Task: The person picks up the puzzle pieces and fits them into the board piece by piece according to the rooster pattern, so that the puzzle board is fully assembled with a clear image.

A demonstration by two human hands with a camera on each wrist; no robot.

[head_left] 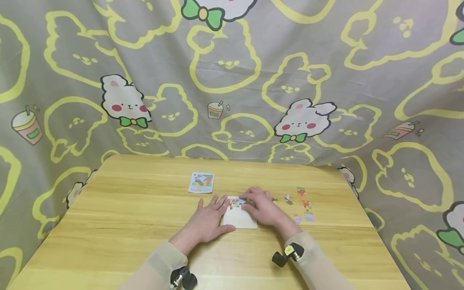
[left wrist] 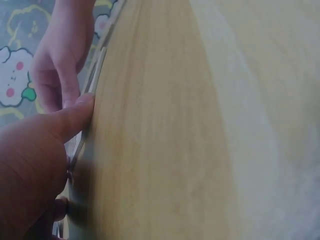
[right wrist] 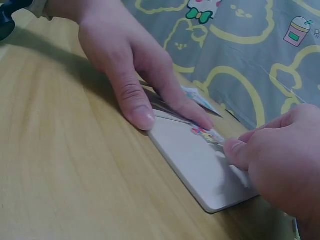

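Now, left hand (head_left: 207, 219) spread against board (head_left: 240, 218), right hand (head_left: 262, 206) pinching puzzle piece (head_left: 241, 202)

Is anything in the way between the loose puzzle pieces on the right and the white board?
Just the right hand. It lies between the loose pieces and the board. The left hand is at the board's other side, not in the way.

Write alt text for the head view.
A person's curled right-hand grip touches colourful puzzle pieces along the far edge of a square white board, while the spread left grip rests at its left edge. Loose multicoloured pieces lie rightward on the yellow wooden table, a white-bordered picture card beyond the left grip; a grey cartoon-patterned curtain hangs behind.
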